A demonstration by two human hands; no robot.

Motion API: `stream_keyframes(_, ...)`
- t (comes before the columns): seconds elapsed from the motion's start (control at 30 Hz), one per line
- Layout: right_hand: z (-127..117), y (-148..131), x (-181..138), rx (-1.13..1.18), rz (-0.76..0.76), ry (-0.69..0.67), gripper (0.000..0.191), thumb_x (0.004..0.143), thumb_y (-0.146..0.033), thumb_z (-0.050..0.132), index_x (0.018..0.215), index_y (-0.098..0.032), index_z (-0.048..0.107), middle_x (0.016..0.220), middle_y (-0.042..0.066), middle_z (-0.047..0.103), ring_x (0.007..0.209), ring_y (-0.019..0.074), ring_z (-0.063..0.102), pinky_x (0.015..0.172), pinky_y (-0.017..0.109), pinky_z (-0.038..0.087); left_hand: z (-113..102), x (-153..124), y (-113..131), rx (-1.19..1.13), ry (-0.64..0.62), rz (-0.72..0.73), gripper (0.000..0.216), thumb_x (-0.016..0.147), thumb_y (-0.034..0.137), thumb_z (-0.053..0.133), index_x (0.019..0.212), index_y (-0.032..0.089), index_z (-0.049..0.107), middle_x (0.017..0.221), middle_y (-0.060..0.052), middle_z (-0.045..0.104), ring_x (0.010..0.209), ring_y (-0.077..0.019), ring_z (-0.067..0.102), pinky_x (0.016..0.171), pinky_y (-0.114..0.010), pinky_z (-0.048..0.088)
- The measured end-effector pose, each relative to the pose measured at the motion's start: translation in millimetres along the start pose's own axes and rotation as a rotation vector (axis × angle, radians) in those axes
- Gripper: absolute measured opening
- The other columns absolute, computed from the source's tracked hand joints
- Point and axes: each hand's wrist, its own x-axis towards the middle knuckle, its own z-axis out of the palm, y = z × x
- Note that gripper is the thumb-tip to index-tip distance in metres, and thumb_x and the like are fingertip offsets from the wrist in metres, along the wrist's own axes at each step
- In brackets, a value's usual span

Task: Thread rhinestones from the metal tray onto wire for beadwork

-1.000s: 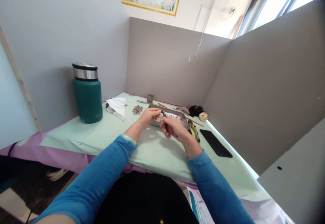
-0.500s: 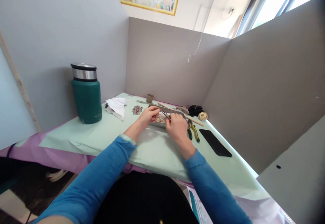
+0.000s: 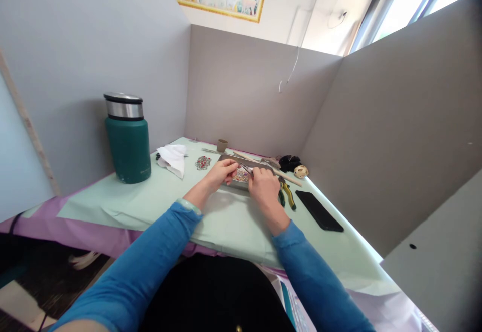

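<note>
My left hand (image 3: 222,174) is closed in a pinch above a grey tray (image 3: 246,161); whatever small piece sits between its fingertips is too small to make out. My right hand (image 3: 264,187) is wrapped around slim pointed pliers (image 3: 246,169), whose tips point at the left fingertips. Small multicoloured bits, perhaps beads, (image 3: 240,175) lie in the tray beneath both hands. Left of the tray, a little heap of red and silvery pieces (image 3: 203,162) rests on the pale green table cover.
A green flask (image 3: 128,146) stands at the left by a crumpled white tissue (image 3: 172,158). Behind the tray are a small brown cup (image 3: 222,145) and a wooden stick (image 3: 289,178). Yellow-green pliers (image 3: 289,195) and a black phone (image 3: 319,210) lie right. Grey partitions (image 3: 259,91) enclose the table.
The right hand and its pliers have shifted very slightly to the right. The left hand keeps its pinch in nearly the same place.
</note>
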Motion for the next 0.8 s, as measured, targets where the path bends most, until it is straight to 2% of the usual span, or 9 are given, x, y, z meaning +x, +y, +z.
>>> stream_keyframes(0.3, -2, -7, -1, 0.113, 0.117, -0.154, 0.033, 0.090, -0.041, 0.037, 0.090, -0.019, 0.062, 0.083, 0.007, 0.067, 0.074, 0.0192, 0.059, 0.060, 0.027, 0.030, 3, 2, -2, 0.048, 0.060, 0.065, 0.020, 0.076, 0.032, 0.061, 0.078, 0.015, 0.050, 0.051, 0.007, 0.045, 0.033, -0.0011, 0.028, 0.034, -0.016, 0.030)
stream_keyframes(0.43, 0, -9, 1, 0.273, 0.139, -0.228, 0.032, 0.087, -0.042, 0.040, 0.091, -0.021, 0.064, 0.078, 0.005, 0.068, 0.070, 0.0179, 0.059, 0.058, 0.026, 0.030, 3, 4, -6, 0.041, 0.089, 0.110, 0.019, 0.075, 0.030, 0.061, 0.077, 0.015, 0.050, 0.051, 0.008, 0.046, 0.034, -0.0015, 0.031, 0.034, -0.016, 0.030)
stream_keyframes(0.5, 2, -9, 2, 0.376, 0.137, -0.232, 0.031, 0.086, -0.041, 0.042, 0.084, -0.020, 0.065, 0.075, 0.005, 0.067, 0.068, 0.0171, 0.057, 0.057, 0.025, 0.030, 3, 4, -7, 0.040, 0.095, 0.128, 0.018, 0.075, 0.029, 0.061, 0.077, 0.015, 0.050, 0.051, 0.007, 0.046, 0.034, -0.0018, 0.032, 0.034, -0.016, 0.030)
stream_keyframes(0.63, 9, -10, 5, 0.718, 0.164, -0.308, 0.033, 0.083, -0.041, 0.045, 0.064, -0.017, 0.058, 0.060, 0.002, 0.058, 0.057, 0.0135, 0.050, 0.053, 0.023, 0.031, 5, 5, -9, 0.041, 0.115, 0.152, 0.018, 0.075, 0.029, 0.061, 0.078, 0.015, 0.050, 0.051, 0.007, 0.047, 0.034, -0.0021, 0.034, 0.034, -0.016, 0.029)
stream_keyframes(0.8, 6, -16, 3, 1.322, 0.372, -0.591, 0.032, 0.080, -0.047, 0.049, 0.066, -0.018, 0.050, 0.048, -0.006, 0.040, 0.040, 0.0072, 0.032, 0.040, 0.020, 0.026, 6, 6, -11, 0.059, 0.146, 0.178, 0.019, 0.074, 0.031, 0.061, 0.079, 0.015, 0.051, 0.050, 0.007, 0.048, 0.035, -0.0032, 0.037, 0.034, -0.016, 0.030)
